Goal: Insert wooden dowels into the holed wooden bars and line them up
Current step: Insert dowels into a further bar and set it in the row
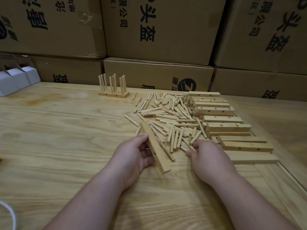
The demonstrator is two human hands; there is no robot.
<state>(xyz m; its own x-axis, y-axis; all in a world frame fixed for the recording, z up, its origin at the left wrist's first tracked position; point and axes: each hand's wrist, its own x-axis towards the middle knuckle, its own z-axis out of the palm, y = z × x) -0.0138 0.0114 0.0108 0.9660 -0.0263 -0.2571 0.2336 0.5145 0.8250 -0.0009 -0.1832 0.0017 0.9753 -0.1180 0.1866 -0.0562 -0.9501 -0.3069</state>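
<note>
My left hand (135, 156) grips a holed wooden bar (154, 146) near its middle, tilted on edge just above the table, a hole facing me. My right hand (207, 155) reaches into the near edge of a loose pile of dowels (167, 117) and pinches dowels there with curled fingers. A stack of empty holed bars (224, 125) lies to the right of the pile. At the back, finished bars with upright dowels (113, 90) stand side by side.
The wooden table (66, 130) stretches to the left. Stacked cardboard boxes (157, 30) wall off the back. Small white boxes (16, 80) sit at the far left. A white cord (10, 211) lies at the near left edge.
</note>
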